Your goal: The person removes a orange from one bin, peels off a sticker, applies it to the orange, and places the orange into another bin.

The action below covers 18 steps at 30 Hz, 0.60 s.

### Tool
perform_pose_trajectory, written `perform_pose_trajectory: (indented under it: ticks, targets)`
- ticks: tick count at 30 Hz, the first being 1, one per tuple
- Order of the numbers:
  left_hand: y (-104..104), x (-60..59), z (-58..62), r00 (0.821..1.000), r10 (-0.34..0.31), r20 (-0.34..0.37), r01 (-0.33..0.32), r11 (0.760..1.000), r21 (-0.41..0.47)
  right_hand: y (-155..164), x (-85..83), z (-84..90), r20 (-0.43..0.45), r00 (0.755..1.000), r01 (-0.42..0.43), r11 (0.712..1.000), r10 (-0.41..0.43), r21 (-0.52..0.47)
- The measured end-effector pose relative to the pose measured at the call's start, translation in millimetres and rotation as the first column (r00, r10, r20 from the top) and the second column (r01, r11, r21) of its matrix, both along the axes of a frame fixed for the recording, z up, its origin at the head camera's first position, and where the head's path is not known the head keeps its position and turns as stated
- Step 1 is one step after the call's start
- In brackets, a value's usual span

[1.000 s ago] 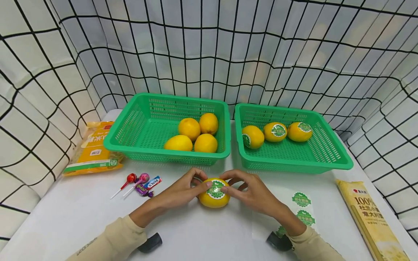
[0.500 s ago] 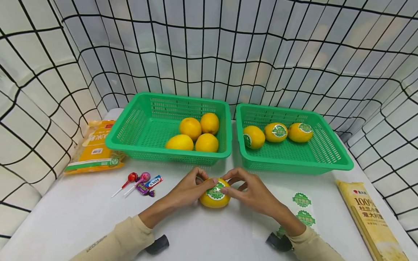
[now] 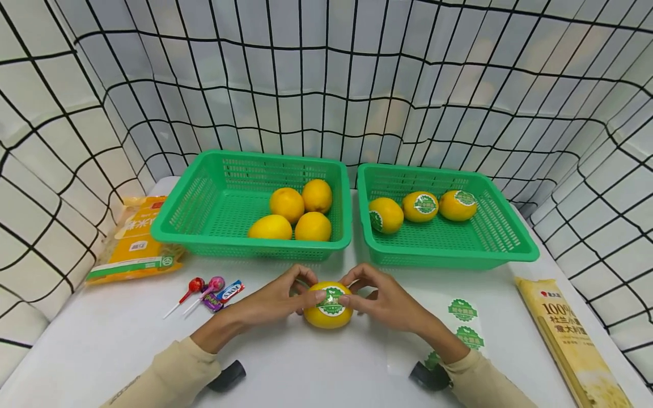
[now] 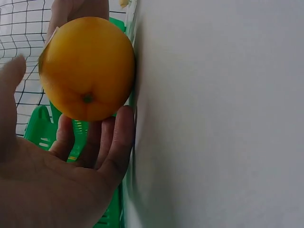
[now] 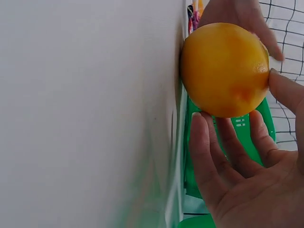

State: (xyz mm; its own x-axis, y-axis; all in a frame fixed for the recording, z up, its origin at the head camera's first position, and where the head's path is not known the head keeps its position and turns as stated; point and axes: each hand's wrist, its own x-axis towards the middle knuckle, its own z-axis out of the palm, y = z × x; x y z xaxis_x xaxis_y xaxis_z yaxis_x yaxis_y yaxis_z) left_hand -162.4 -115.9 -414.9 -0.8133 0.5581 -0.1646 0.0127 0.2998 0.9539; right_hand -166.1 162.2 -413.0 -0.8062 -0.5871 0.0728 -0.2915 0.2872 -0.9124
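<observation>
A yellow orange [image 3: 328, 309] rests on the white table [image 3: 316, 368] in front of the two baskets, with a round green sticker [image 3: 330, 300] on its top. My left hand [image 3: 278, 297] holds it from the left, the thumb tip on the sticker's left edge. From the right, my right hand [image 3: 382, 297] holds it with the thumb on the sticker's right edge. The left wrist view shows the orange [image 4: 88, 66] with the left hand's fingers [image 4: 114, 142] curled behind it. In the right wrist view the orange [image 5: 223, 69] sits against the right hand's fingers [image 5: 213, 156].
A green basket [image 3: 204, 198] at the back left holds several plain oranges [image 3: 288, 204]. The right basket [image 3: 505, 232] holds three stickered oranges [image 3: 419, 206]. Also here: a sticker sheet [image 3: 461, 310], lollipops [image 3: 204, 289], a yellow packet [image 3: 135, 243], a pasta packet [image 3: 566, 334], and grid-patterned cloth walls [image 3: 331, 85].
Both hands stay on the orange, and the thumbs have shifted slightly along the sticker's edges. The head view has drifted a little, so everything sits slightly further left.
</observation>
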Motion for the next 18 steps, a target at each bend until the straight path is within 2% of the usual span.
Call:
perform_pose_trajectory:
  ticks: [7, 10, 18]
  targets:
    - [-1.5, 0.6, -2.0, 1.000, -0.012, -0.019, 0.012, 1.000, 0.002, 1.9, -5.1, -4.4, 0.126, 0.992, -0.026, 1.000, 0.028, -0.013]
    - [-1.5, 0.2, -2.2, 1.000, -0.009, -0.018, 0.009, 1.000, -0.002, 2.1, -5.7, -5.0, 0.148, 0.988, -0.036, 0.999, 0.038, -0.018]
    - [-1.6, -0.4, -2.8, 0.999, -0.006, 0.045, 0.006, 1.000, 0.002, 3.1, -5.5, -5.4, 0.167, 0.984, -0.064, 0.998, 0.063, -0.001]
